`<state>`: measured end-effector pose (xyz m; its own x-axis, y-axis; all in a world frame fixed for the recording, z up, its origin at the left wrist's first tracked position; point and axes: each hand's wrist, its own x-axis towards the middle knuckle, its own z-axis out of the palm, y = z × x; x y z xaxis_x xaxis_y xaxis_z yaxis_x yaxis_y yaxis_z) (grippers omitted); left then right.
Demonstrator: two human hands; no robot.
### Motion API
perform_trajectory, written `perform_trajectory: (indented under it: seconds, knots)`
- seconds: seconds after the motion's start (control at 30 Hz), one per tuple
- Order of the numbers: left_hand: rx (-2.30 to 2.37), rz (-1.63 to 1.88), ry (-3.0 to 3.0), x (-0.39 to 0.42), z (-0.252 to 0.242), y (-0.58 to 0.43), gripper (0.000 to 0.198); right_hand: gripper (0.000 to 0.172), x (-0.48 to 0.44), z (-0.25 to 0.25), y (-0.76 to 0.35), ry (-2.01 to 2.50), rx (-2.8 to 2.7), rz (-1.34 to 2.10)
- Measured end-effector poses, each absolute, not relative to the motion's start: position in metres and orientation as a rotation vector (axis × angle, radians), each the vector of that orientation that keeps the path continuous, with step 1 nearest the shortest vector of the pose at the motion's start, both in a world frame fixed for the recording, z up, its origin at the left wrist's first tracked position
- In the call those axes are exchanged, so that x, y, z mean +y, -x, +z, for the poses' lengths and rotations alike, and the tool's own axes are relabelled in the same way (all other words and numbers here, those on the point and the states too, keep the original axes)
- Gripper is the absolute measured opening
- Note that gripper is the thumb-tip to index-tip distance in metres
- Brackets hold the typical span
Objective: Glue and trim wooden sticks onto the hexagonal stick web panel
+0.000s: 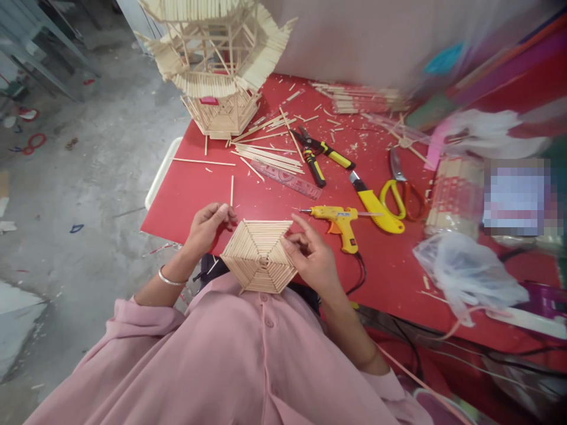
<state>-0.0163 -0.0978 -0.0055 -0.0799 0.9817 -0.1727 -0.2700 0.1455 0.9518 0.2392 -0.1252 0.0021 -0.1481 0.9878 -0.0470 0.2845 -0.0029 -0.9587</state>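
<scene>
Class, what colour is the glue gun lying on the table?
The glue gun is yellow, seen in the head view.

The stick tower (217, 65) is cut off by the top edge. Upper right, the clutter (478, 88) is blurred, and one patch (516, 198) is pixelated. The hexagonal stick panel (259, 257) hides any grip beneath it.

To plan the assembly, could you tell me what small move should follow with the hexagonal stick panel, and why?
Probably the right hand should let go and take the glue gun: the left hand also holds the hexagonal panel, and the gun lies right beside it.
</scene>
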Motion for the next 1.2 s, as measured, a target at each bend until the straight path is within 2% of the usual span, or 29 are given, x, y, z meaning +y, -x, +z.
perform_trajectory:
  seconds: [0.1,0.17,0.3,0.43,0.67,1.0,1.2]
  knots:
    - [1.235,1.235,-0.907,-0.098,-0.007,0.017,0.061,0.057,-0.127,-0.001,-0.241,1.362,-1.479,1.213]
    - [1.273,1.206,-0.943,-0.098,-0.005,0.017,0.063,0.058,-0.127,-0.003,-0.242,1.362,-1.44,1.221]
    - [1.139,1.082,-0.847,-0.099,0.001,0.013,0.05,0.059,-0.125,-0.006,-0.243,1.347,-1.373,1.21]
    - [0.983,0.916,-0.744,-0.096,0.007,0.007,0.051,0.059,-0.123,-0.007,-0.244,1.342,-1.338,1.203]
    - [1.006,0.889,-0.736,-0.089,0.013,-0.002,0.039,0.06,-0.121,-0.013,-0.243,1.336,-1.228,1.23]
    - [0.981,0.867,-0.753,-0.057,0.02,-0.007,0.047,0.062,-0.107,-0.015,-0.237,1.326,-1.197,1.237]
    - [0.99,0.716,-0.9,-0.038,0.019,0.004,0.038,0.063,-0.101,-0.02,-0.228,1.333,-1.171,1.212]
